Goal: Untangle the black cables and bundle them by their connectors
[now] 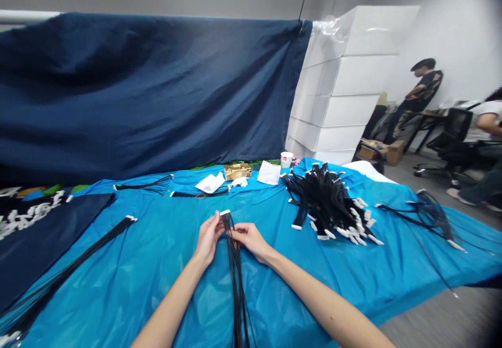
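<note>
A black wire harness [235,285] with a white connector [225,213] at its far end runs toward me down the middle of the blue sheet. My left hand [209,237] pinches it from the left, just below the connector. From the right, my right hand [251,238] has its thumb and finger closed on the wires a little lower down. The strands below my hands hang loosely and spread slightly. A big heap of similar black cables [327,196] with white connectors lies to the right of my hands.
Another long cable bundle [98,246] lies at the left, and loose wires [427,214] are at the far right. A gold tissue box [237,171], white paper [269,172] and a paper cup [286,159] stand behind. White boxes [353,76] are stacked at the back; people [425,86] are beyond.
</note>
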